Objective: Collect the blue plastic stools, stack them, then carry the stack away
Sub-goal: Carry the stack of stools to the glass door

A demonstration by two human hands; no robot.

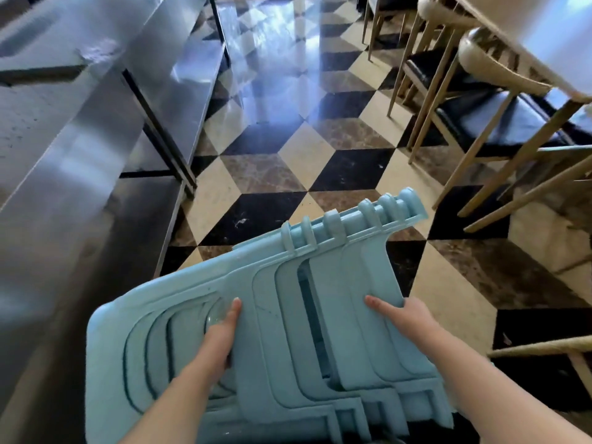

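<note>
While both bare arms reach in from the bottom edge, the stack of nested pale-blue plastic stools lies tipped on its side across the lower centre of the frame, off the floor. The left hand curls around a leg edge; the right hand grips the stack's right side, index finger straight. Checkered marble floor spreads above, a steel counter upper left, wooden chairs upper right.

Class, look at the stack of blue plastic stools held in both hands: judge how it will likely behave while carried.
The stack of stools looks stiff: moulded plastic with ribbed edges. It is probably light for its bulk, since the left hand and right hand carry it tipped sideways. The smooth nested shells might slip apart, as it is held tilted.
</note>
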